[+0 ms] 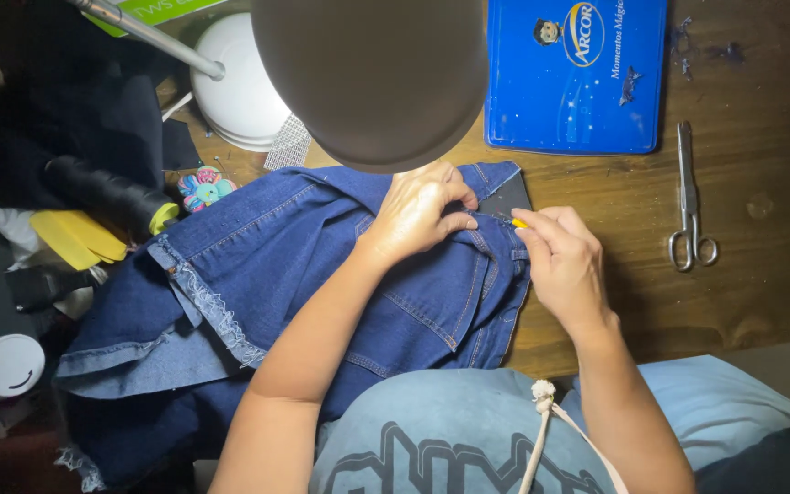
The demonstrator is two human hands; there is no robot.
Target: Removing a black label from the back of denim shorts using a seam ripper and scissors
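A pair of dark blue jeans (276, 265) lies spread on the wooden table (761, 229), waistband toward the right. My left hand (418, 212) presses and pinches the denim near the waistband. My right hand (564, 265) pinches a small yellow-handled tool (518, 222) with its tip at the seam just beside my left fingers. A dark patch of lining shows at the waistband's upper edge. The tool's tip is hidden in the fabric.
A blue metal tin (578, 73) lies at the back. Metal scissors (689, 206) rest to the right. A dark lamp shade (372, 78) hangs over the middle. A white round object (240, 91), black thread spool (107, 192), colourful pincushion (203, 187) and yellow item (75, 238) crowd the left.
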